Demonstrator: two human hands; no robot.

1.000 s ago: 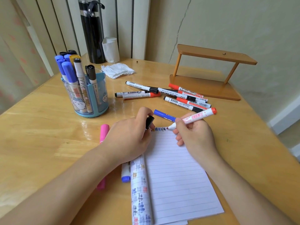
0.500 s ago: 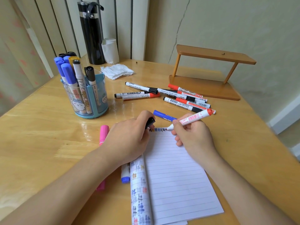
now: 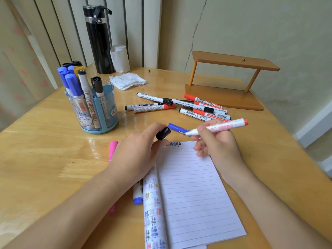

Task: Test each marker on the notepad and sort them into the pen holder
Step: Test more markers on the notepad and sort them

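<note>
where the pen holder [image 3: 110,112] stands at the left of the worktop [image 3: 45,150], it carries a bunch of upright markers: blue-capped markers [image 3: 72,84] at the front left, a yellow-capped marker [image 3: 77,69] and black caps behind them, a white marker [image 3: 85,87], and a dark-capped pen [image 3: 98,85] to the right of the holder's blue divider. the left hand [image 3: 136,153] lies on the top left corner of the notepad [image 3: 188,186], its fingers pinching a black cap [image 3: 163,133]. the right hand [image 3: 219,144] is raised over the pad's top right corner, fingers curled round a red-ended marker [image 3: 220,127] held nearly level, its bare tip pointing left toward the cap, just past the pad's top edge. a blue marker [image 3: 177,127] lies behind both hands, with the loose markers [image 3: 179,105] further back. a pink marker [image 3: 112,148] lies partly under the left forearm.
</note>
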